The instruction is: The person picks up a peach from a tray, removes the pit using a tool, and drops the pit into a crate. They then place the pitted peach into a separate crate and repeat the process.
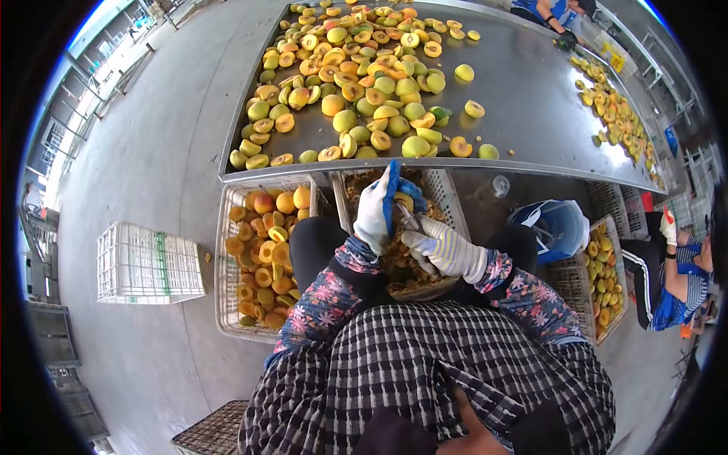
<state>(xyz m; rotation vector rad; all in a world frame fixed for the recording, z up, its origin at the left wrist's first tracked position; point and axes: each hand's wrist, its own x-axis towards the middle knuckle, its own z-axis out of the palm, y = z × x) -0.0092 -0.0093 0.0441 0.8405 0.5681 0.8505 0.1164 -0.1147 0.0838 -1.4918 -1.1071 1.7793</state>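
My left hand (377, 206), in a white glove with a blue palm, is closed round a cut fruit (404, 201) just in front of the table edge. From the right, my right hand (447, 247), in a striped knitted glove, grips a small metal tool (408, 218) whose tip meets the fruit. Below both hands stands a crate (453, 199) with brownish fruit scraps in it. Halved yellow-green fruits (356, 83) lie heaped on the metal table (523, 114) ahead.
A crate of fruit halves (221, 250) stands left of my knees, with a white crate (148, 264) farther left. To the right are a blue-white bucket (563, 227) and another fruit crate (618, 262). Two co-workers are at the far side (550, 17) and right (682, 288).
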